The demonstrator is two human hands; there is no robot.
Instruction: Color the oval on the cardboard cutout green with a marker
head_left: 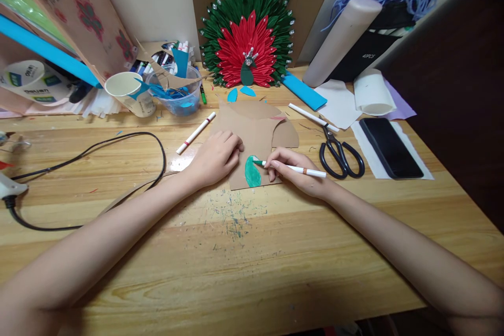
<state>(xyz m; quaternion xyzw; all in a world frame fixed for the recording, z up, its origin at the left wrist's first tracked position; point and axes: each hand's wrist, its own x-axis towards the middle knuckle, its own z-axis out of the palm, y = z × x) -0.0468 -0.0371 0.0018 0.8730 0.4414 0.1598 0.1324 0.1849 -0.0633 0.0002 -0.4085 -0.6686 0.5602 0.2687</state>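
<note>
The right hand (289,168) grasps a marker (307,171), its tip on the green shape (252,172) near the cardboard's (252,131) six-o'clock edge. The left hand (220,160), loosely curled and holding nothing, rests at nine o'clock of the shape.

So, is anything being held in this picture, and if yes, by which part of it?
The right hand holds a white marker near its green tip. The left hand rests on the cardboard, with nothing visible in it.

The shape (252,172) is green; the fan (248,37) is red and green.
</note>
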